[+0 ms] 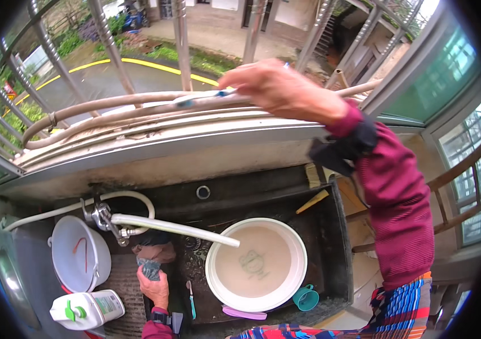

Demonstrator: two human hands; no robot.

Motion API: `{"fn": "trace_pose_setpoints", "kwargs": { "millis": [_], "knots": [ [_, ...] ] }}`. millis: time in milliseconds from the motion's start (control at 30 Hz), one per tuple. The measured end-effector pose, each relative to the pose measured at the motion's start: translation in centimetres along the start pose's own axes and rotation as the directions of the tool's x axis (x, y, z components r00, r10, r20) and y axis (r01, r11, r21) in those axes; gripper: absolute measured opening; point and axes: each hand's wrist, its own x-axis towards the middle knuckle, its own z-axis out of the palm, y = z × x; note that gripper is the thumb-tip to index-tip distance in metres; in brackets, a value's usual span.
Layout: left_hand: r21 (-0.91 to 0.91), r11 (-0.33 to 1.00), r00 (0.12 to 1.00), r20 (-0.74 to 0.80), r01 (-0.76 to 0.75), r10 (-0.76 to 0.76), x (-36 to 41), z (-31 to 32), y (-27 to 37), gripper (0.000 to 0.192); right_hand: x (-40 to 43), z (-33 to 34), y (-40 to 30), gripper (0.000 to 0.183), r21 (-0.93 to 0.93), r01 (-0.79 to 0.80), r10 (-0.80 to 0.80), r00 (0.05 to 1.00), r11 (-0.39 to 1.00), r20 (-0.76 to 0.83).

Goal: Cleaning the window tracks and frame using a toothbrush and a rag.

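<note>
My right hand (pixel 278 91) is raised over the window sill, blurred, holding a toothbrush (pixel 200 98) with a white and blue-green handle beside a looped brown hose. At the lower left, my left hand (pixel 154 288) grips a wet grey cloth (pixel 150 268), with a brown cloth (pixel 155 251) against it on the ribbed side of a dark stone sink. A white basin (pixel 302 265) of cloudy water stands in the sink under a pale hose (pixel 177 226) from the tap (pixel 104 217). Between my left hand and the basin lies another toothbrush (pixel 191 300).
A pale bucket (pixel 64 254) and a white pump bottle (pixel 88 309) stand at the left. Beside the basin are a teal cup (pixel 306 298) and a pink-purple plastic item (pixel 244 313). Metal window bars (pixel 182 46) rise beyond the sill; a wooden chair (pixel 444 207) stands right.
</note>
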Motion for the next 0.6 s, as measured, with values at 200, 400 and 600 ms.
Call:
{"fn": "trace_pose_setpoints", "kwargs": {
  "millis": [200,400,600],
  "knots": [
    [0.032,0.999,1.0,-0.008,0.004,-0.004,-0.4,-0.4,-0.3,0.05,-12.6,-8.9,1.1,0.02,-0.451,-0.241,0.22,0.97,0.859,-0.099],
    [0.015,1.0,1.0,0.016,-0.014,0.014,-0.5,0.0,-0.7,0.05,-18.2,-8.9,3.1,0.011,-0.615,-0.426,0.432,0.889,0.664,-0.15],
    [0.019,1.0,1.0,0.02,-0.012,0.012,-0.6,0.0,-1.1,0.05,-18.3,-8.0,3.8,0.013,-0.84,-0.304,0.408,0.906,0.449,-0.11]
  ]
}}
